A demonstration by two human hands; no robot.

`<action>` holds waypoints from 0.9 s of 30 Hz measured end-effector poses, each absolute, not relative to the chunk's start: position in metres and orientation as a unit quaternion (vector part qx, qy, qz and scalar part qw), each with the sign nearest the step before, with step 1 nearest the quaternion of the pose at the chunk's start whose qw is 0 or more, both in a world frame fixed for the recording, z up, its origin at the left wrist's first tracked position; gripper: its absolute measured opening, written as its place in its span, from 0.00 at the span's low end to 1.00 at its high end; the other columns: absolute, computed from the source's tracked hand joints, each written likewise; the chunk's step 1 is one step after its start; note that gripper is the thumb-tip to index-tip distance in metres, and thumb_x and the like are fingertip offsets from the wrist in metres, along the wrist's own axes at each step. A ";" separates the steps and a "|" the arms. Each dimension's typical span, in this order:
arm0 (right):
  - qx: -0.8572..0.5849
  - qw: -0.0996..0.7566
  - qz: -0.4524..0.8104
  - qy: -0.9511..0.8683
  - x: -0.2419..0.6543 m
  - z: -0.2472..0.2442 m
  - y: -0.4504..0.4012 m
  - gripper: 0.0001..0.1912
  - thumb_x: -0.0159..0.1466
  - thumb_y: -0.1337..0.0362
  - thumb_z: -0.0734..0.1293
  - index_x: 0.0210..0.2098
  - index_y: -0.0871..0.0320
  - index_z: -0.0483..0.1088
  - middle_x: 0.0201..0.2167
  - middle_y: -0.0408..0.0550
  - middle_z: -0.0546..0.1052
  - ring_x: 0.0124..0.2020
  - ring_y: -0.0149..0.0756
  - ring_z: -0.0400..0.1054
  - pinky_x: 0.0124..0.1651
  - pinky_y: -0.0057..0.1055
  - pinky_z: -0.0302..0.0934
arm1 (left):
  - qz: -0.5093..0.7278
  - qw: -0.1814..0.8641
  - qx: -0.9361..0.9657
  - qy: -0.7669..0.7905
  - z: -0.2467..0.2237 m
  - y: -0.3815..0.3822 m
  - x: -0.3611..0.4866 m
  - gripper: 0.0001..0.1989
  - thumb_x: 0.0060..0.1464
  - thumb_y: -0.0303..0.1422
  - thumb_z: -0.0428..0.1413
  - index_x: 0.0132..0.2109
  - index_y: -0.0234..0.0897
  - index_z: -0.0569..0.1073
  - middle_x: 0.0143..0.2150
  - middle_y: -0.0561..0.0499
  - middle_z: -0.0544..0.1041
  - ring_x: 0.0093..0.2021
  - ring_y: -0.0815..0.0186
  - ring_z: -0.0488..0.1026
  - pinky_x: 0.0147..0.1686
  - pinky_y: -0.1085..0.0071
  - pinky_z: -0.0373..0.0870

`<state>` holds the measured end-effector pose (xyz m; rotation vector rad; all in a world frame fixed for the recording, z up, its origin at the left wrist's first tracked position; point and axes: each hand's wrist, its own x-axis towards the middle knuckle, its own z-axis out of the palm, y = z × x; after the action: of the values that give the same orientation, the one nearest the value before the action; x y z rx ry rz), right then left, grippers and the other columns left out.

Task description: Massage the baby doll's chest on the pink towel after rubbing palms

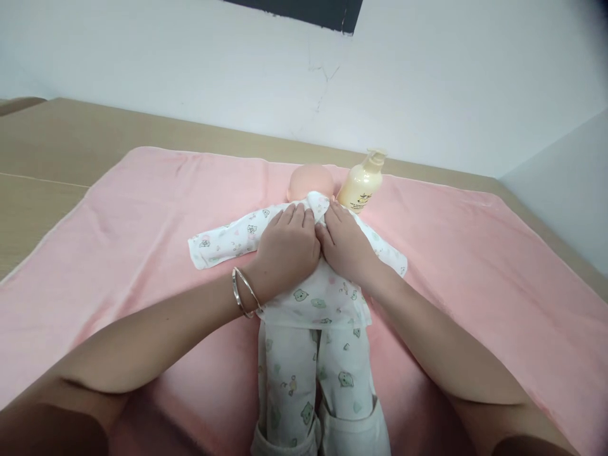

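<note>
Near us, the doll (pixel 313 354) lies on the pink towel (pixel 118 253) with its pants and shirt on. Our left hand (pixel 285 250) and right hand (pixel 349 244) pinch the shirt collar (pixel 319 204) near its neck, not yet smooth. Farther back stands a lotion bottle (pixel 361 183).

Single head view, looking forward and down, close over pink towel (pixel 118 253)

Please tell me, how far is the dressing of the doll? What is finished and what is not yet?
Looks done: the doll lies on the pink towel wearing printed trousers, and the printed top covers its body and arms. In hand: the left hand and right hand press the top's front near the collar. Probably left: closing the neckline. The lotion bottle stands untouched.
</note>
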<state>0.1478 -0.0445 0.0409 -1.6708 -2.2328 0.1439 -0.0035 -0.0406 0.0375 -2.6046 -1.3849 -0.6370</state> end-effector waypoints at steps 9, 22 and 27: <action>-0.633 0.125 -0.045 -0.763 0.138 0.049 -0.064 0.23 0.73 0.59 0.53 0.57 0.67 0.69 0.56 0.66 0.75 0.61 0.56 0.68 0.59 0.49 0.67 | -0.092 0.015 -0.900 -0.426 0.057 -0.023 -0.018 0.19 0.64 0.29 0.40 0.47 0.26 0.74 0.53 0.32 0.77 0.55 0.51 0.74 0.53 0.56 0.73; -0.605 0.143 -0.018 -0.783 0.132 0.044 -0.068 0.31 0.73 0.60 0.51 0.66 0.76 0.60 0.66 0.70 0.65 0.70 0.57 0.56 0.72 0.53 0.50 | -0.172 -0.050 -0.851 -0.494 0.043 -0.004 -0.018 0.19 0.68 0.35 0.39 0.43 0.31 0.72 0.41 0.41 0.78 0.41 0.60 0.75 0.45 0.63 0.72; -0.601 0.191 0.073 -0.772 0.153 0.039 -0.032 0.32 0.72 0.55 0.52 0.67 0.72 0.57 0.68 0.67 0.63 0.71 0.54 0.54 0.71 0.53 0.53 | -0.215 0.005 -0.833 -0.510 0.032 -0.029 -0.004 0.20 0.67 0.34 0.39 0.52 0.26 0.71 0.52 0.35 0.76 0.53 0.52 0.72 0.55 0.54 0.70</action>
<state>0.1526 -0.0321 0.0395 -1.6888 -2.1687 0.2063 -0.0036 -0.0287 0.0324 -2.6089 -1.5960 -0.6718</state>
